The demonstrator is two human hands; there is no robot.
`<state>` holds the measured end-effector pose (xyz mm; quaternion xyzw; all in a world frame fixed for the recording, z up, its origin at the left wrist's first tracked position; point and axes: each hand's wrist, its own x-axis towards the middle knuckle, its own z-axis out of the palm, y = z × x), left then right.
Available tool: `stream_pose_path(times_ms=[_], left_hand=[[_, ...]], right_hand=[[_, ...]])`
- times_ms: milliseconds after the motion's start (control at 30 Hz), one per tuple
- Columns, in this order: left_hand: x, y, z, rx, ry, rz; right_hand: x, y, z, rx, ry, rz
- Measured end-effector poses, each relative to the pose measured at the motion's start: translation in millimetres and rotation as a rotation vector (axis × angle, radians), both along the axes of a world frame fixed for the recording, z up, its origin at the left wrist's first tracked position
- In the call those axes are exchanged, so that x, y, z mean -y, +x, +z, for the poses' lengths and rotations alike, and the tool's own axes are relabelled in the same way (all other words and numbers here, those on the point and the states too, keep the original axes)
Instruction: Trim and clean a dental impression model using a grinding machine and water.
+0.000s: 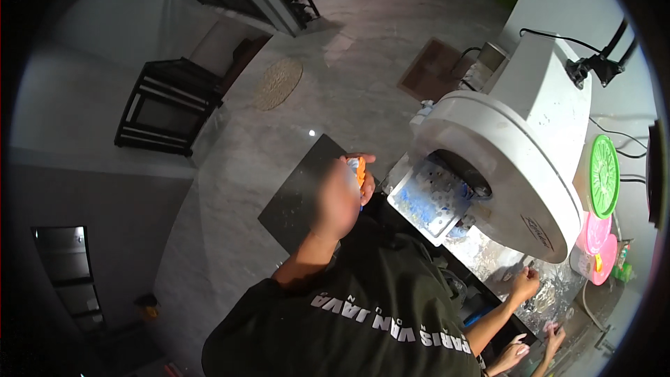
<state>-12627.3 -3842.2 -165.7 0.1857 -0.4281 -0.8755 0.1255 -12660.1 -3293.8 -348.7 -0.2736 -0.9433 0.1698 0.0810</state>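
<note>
My left hand (338, 195), partly blurred, is closed round a small orange, white and blue object (358, 171) at the centre, left of the white machine (534, 126) with a round opening. A white tray (427, 206) with blue powder and small dark spots sits in that opening. At the lower right, my right hand (523, 283) has its fingers closed over the messy, whitish worktop (488, 255), below the machine; what they hold, if anything, is too small to make out.
Co-worker hands (516, 352) are at the bottom right. Pink tubs (597, 265) and a green lid (604, 174) stand right of the machine. A dark mat (293, 202), round woven mat (279, 84), brown mat (426, 70) and black wooden frame (129, 119) are around the floor.
</note>
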Motion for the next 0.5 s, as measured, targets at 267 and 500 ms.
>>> stream_pose_path(times_ms=[267,500], left_hand=[[8.9,-10.5,0.3,-0.037,-0.379,0.013],[16.9,5.0,-5.4,-0.009,-0.849,0.172]], right_hand=[[36.8,2.9,135.7,-0.956,-0.938,0.123],[213.8,14.0,252.7,-1.228,-1.11,0.592]])
